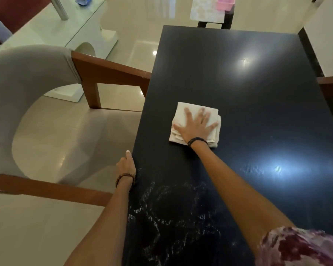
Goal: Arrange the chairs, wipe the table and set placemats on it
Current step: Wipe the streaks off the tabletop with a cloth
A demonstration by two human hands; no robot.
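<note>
At the far left stands a white glass-topped side table (pixel 52 29). Near it, on the left, an upholstered grey chair (pixel 21 96) with brown wooden arms faces the dark table (pixel 238 77), its seat tucked partly against the table's left edge. The left hand (pixel 126 166) rests on that left edge, near the person; the thumb lies along the top, the remaining fingers are hidden below the edge, so whether they curl under cannot be determined. Just right of this hand, the near part of the tabletop carries pale swirled streaks (pixel 171 208), apparently moisture or residue from wiping. Further right and farther out, near the table's middle, the right hand (pixel 196 125) presses flat on a folded white cloth (pixel 194 124), fingers straight and spread apart, palm down. The step in hand is judged to be wiping: the chairs appear set in place, and no placemats lie on the table. At the far end, a chair (pixel 215 22) holds what may be a pale patterned mat (pixel 206 8) and a pink item (pixel 225 2); their identity is uncertain. The next move calls for sweeping the cloth across the unwiped far and right areas with steady downward pressure, the left hand bracing the body.
</note>
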